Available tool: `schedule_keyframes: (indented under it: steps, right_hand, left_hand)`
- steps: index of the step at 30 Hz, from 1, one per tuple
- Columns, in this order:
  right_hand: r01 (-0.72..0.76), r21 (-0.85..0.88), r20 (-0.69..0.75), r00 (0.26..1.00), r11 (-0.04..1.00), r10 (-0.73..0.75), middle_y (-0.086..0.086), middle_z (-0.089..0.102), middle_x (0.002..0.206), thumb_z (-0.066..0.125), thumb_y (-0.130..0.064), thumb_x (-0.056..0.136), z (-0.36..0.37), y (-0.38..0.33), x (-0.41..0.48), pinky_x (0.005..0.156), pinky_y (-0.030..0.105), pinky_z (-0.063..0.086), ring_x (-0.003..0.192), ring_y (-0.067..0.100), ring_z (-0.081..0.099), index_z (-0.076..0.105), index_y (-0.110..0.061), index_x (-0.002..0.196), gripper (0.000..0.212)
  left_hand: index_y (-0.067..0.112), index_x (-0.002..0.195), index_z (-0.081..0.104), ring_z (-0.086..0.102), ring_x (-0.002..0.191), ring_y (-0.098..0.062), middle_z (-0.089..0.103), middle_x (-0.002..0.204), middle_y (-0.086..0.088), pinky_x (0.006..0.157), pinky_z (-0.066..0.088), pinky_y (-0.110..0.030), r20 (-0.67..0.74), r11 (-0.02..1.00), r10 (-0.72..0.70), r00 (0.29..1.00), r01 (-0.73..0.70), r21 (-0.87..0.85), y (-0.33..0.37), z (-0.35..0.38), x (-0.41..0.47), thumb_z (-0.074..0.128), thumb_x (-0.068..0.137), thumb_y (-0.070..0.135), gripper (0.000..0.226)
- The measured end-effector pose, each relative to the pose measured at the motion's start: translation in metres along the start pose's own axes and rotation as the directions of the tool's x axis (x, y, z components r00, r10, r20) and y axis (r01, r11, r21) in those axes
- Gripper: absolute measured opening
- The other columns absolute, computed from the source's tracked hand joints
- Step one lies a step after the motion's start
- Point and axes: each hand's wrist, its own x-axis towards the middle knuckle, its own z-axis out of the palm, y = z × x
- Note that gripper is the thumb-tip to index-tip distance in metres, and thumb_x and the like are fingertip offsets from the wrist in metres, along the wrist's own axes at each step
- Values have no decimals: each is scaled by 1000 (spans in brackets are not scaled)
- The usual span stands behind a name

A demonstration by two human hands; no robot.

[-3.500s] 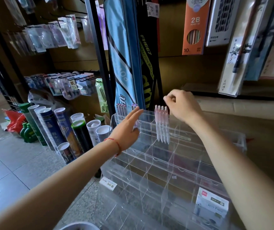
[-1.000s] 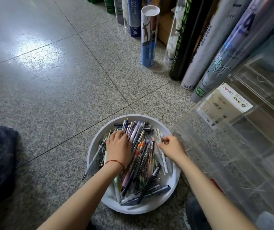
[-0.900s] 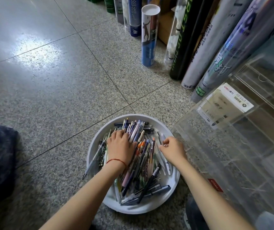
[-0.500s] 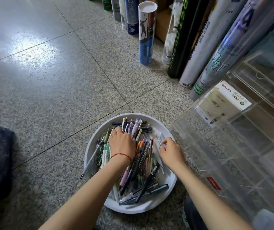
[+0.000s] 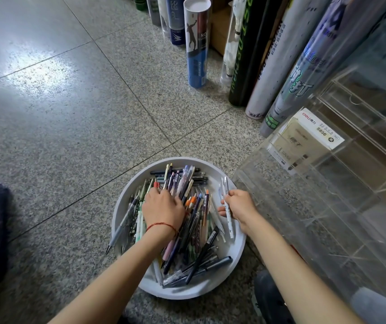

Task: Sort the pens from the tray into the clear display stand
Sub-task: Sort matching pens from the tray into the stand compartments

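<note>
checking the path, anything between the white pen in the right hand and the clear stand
Nothing visible: the right hand holds the white pen above the tray, with the clear display stand directly beside it.

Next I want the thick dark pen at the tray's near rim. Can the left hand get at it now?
Probably yes: the dark pen lies atop the pile, mostly uncovered, and the left hand rests on that pile just beyond it in the tray.
</note>
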Motion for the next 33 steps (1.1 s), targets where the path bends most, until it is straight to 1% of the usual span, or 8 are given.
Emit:
schedule_keyframes:
  steps: [4,8,13,17,22,25,29,33]
  right_hand:
    - [151,-27,-46,987,988,-152,10,57,83,50,2,89,1,-11,-9,65,29,47,64,18,53,59,-8,81,16]
    - [320,-30,152,938,947,-312,1,61,78,60,4,83,13,-26,-28,65,17,48,73,13,57,63,-8,87,13]
    - [353,-32,397,863,935,-312,-1,62,75,56,10,84,28,-30,-31,54,10,45,59,-2,59,62,7,104,21]
    - [426,-422,172,904,800,-390,1,61,97,54,-2,89,19,-27,-13,75,18,43,84,12,57,63,-7,108,22]
    - [428,-778,263,887,460,-380,8,46,132,46,-23,96,20,-12,-2,104,34,31,125,24,39,52,-18,130,35]
    - [456,-846,366,874,278,-319,5,46,134,43,-35,96,29,-11,-1,104,38,25,128,24,32,50,-23,132,39]
    - [440,-849,373,891,292,-258,6,56,114,49,-41,93,37,-16,6,99,41,30,114,26,46,59,-15,108,32]
    - [467,-733,429,882,495,-196,1,60,85,62,-34,87,35,-23,12,87,36,41,88,19,56,61,-15,85,19]
  left_hand:
    - [5,107,52,43,106,-29,48,112,-14,89,33,-35,-150,998,59,987,-60,0,1,-5,-6,40,93,32,33]
    - [13,95,60,45,91,-19,53,93,-3,80,33,-30,-168,879,273,947,-317,-356,15,-8,-11,41,94,43,35]
    - [14,72,51,54,74,-20,57,73,-4,65,43,-30,73,442,-110,991,114,-890,35,-11,-12,46,95,17,23]
    - [13,76,46,50,55,-16,53,65,-3,51,43,-22,180,217,-275,944,243,-945,18,-24,5,38,96,7,22]
    - [11,72,49,32,39,-9,48,60,-3,31,24,-12,322,313,-252,913,391,-865,-1,-25,17,46,92,6,21]
    - [10,75,50,31,33,-6,46,60,-2,31,22,-11,393,309,-218,893,445,-840,1,-21,12,48,92,6,17]
    - [10,71,46,30,42,-11,45,62,-4,32,23,-11,426,332,-181,887,463,-822,4,-21,10,49,91,7,21]
    - [9,71,46,30,45,-13,46,63,-5,33,24,-13,423,374,-169,890,455,-808,2,-24,12,49,91,6,21]
